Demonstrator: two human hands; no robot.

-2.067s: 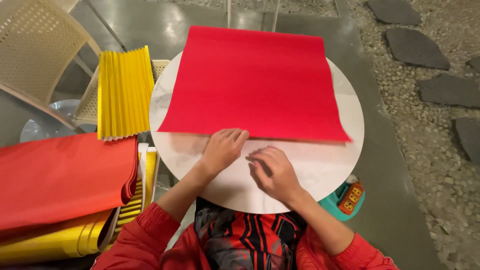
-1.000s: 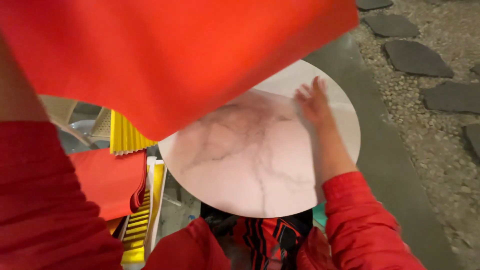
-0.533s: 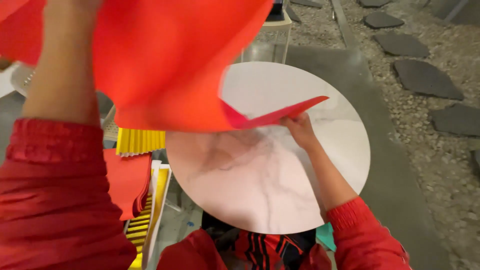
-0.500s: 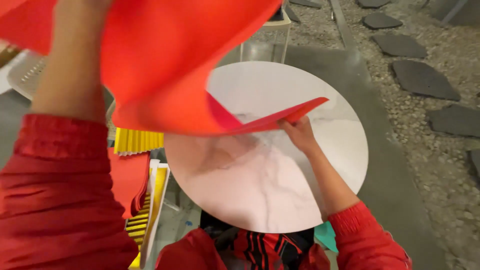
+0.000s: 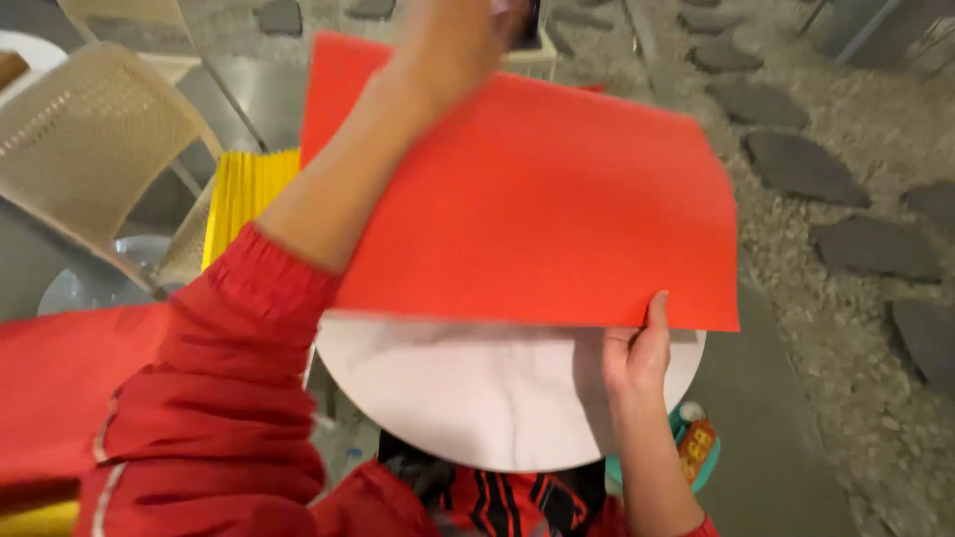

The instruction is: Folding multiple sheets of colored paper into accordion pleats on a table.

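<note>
Paper: large red sheet (image 5: 537, 199) held flat above the round white marbled table (image 5: 468, 398), covering most of its far part; the near edge of the sheet runs straight across over the tabletop.
Left hand: left hand (image 5: 448, 40) raised at the far edge of the sheet, near the top of the view; it is blurred and partly cut off, so whether its fingers close on the paper cannot be told. The forearm crosses in front of the sheet, with a red sleeve (image 5: 229, 398) pushed up below it.
Right hand: right hand (image 5: 637, 353) at the near right edge of the sheet, thumb on top of the paper and fingers beneath, pinching that edge.
Left of the table: pleated yellow paper (image 5: 244, 199) lies on a beige plastic chair (image 5: 99, 149); nearer, a stack of red paper (image 5: 60, 388) with a yellow edge (image 5: 35, 519) showing under it.
Below the table: small teal object with an orange part (image 5: 696, 447), just beside the right forearm.
Ground: grey paving under the table, with gravel and dark stepping stones (image 5: 796, 164) to the right.
</note>
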